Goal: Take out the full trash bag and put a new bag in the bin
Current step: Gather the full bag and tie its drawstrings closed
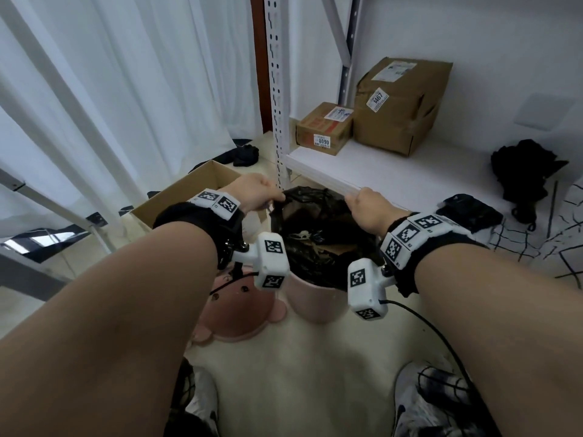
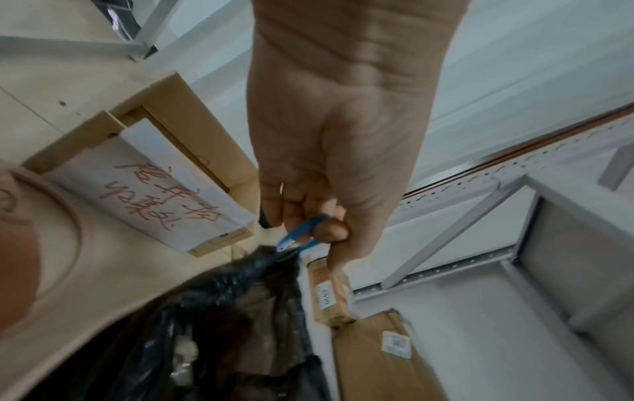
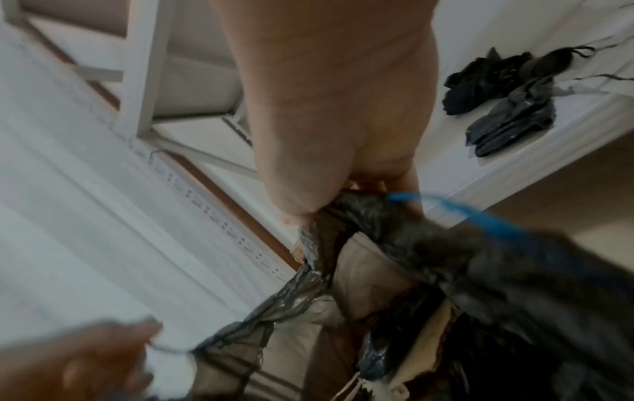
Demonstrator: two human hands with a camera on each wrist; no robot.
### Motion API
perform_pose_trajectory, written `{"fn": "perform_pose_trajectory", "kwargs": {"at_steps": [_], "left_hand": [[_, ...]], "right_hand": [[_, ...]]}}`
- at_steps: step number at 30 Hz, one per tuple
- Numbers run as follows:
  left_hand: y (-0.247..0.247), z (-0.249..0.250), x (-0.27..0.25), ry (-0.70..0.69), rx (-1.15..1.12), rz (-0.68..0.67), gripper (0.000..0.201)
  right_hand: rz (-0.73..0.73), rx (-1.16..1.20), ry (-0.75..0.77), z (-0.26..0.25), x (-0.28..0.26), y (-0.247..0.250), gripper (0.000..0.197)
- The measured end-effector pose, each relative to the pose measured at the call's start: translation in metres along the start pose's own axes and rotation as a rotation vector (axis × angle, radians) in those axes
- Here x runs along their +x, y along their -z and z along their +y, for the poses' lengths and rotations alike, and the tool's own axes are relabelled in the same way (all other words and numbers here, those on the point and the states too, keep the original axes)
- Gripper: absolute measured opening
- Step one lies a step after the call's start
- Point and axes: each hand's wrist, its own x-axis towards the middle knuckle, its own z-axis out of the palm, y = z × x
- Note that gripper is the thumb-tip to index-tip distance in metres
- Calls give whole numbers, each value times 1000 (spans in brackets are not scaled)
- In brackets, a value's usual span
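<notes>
White shelving backs a pink bin [image 1: 310, 299] on the floor. Left hand [image 1: 255, 192] pinches the black trash bag's [image 1: 315, 234] blue drawstring [image 2: 301, 230]; right hand [image 1: 367, 208] grips its right rim, bag between them.

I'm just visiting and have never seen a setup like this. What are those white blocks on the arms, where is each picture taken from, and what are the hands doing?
No robot here: a person wears cameras. The head view looks down from the head. The white blocks with black patterns are wrist cameras; the other two views look along each hand.

The left hand and right hand grip opposite sides of a black trash bag that sits in a pink bin on the floor. The left wrist view shows the left fingers curled around a blue drawstring. The right wrist view is blurred, but the right hand grips the bag's rim.

Beside them, a white shelf holds two cardboard boxes.
</notes>
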Motion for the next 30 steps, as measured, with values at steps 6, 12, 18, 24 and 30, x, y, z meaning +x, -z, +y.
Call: {"fn": "perform_pose_trajectory", "kwargs": {"at_steps": [6, 12, 18, 24, 30], "left_hand": [[4, 15, 0, -74, -268, 102, 31], [3, 19, -11, -106, -177, 89, 22], [1, 30, -20, -159, -234, 134, 11], [0, 36, -24, -160, -152, 43, 11], [8, 63, -29, -300, -286, 107, 10]], "right_hand": [[-110, -136, -102, -8, -14, 2, 71], [-26, -248, -121, -1, -26, 16, 30], [213, 43, -103, 1, -9, 28, 17], [282, 499, 55, 0, -17, 43, 10], [328, 786, 278, -26, -30, 69, 9]]}}
